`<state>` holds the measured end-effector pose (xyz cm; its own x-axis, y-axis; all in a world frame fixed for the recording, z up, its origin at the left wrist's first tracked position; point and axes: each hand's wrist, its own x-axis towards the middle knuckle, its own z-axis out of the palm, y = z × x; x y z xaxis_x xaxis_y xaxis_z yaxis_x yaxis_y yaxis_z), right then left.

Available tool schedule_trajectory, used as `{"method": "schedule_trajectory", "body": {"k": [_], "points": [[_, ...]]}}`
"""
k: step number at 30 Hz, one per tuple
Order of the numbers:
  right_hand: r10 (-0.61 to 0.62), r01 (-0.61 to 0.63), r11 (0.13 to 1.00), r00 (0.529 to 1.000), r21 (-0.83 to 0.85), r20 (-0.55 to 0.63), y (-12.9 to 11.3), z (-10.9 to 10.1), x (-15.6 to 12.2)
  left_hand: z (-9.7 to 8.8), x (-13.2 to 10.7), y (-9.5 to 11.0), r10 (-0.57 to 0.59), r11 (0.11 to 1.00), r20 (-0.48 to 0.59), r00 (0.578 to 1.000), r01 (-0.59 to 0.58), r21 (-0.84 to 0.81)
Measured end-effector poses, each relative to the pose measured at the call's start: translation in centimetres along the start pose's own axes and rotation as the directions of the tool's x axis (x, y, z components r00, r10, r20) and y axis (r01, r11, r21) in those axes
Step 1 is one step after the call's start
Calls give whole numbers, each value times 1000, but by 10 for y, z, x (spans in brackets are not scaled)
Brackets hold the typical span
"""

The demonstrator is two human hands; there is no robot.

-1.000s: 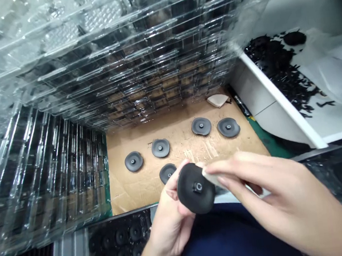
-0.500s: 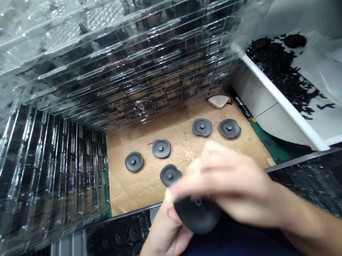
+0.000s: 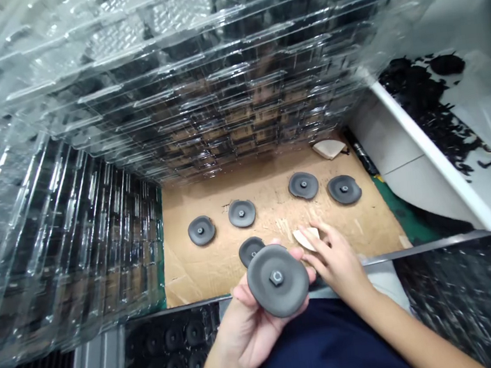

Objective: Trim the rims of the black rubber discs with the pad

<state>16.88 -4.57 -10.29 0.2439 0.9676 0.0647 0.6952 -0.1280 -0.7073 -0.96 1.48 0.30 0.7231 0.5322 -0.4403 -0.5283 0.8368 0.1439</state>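
My left hand (image 3: 254, 329) holds a dark grey disc (image 3: 269, 301) by its rim, with the face and its small round metal centre turned up. To its right, my right hand (image 3: 339, 259) has its fingers and thumb closed on a cream wedge-shaped pad (image 3: 306, 239), low over the cardboard. Partly behind the held disc lies another disc (image 3: 249, 249). Further discs rest on the cardboard: one at the left (image 3: 201, 231), one beside it (image 3: 242, 213), and a pair at the right, a nearer-centre disc (image 3: 304, 195) and an outer disc (image 3: 346, 198).
Stacked clear plastic trays rise at the back (image 3: 219, 105) and left (image 3: 80, 242) of the cardboard sheet (image 3: 194, 277). A second cream pad (image 3: 328, 149) and a black marker-like tube (image 3: 359, 151) lie back right. Beyond, a white bin (image 3: 446, 174) contains black scraps (image 3: 430, 106).
My right hand has moved off the held disc, down and to the right, and the cream pad now shows in its fingers. The disc in my left hand is tilted face up. The camera view has shifted slightly.
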Motion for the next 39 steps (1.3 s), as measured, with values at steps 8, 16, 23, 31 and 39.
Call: {"method": "schedule_trajectory", "body": {"k": [8,16,23,31,39], "points": [[-68,66,994,997,85,29,-13,-13,16,-6,4,-5,128,990,-191,973,-135,-28],[-56,57,978,998,199,-11,-67,-47,30,2,8,-11,266,962,-294,918,-235,137],[-412,379,864,910,331,35,-135,-72,33,6,6,-18,368,906,-242,898,-289,309],[-509,508,817,858,273,-71,-133,-68,39,14,2,-14,368,899,-223,903,-283,335],[-454,452,891,891,48,25,-119,-96,39,18,9,-8,184,969,-238,954,-136,206]]}}
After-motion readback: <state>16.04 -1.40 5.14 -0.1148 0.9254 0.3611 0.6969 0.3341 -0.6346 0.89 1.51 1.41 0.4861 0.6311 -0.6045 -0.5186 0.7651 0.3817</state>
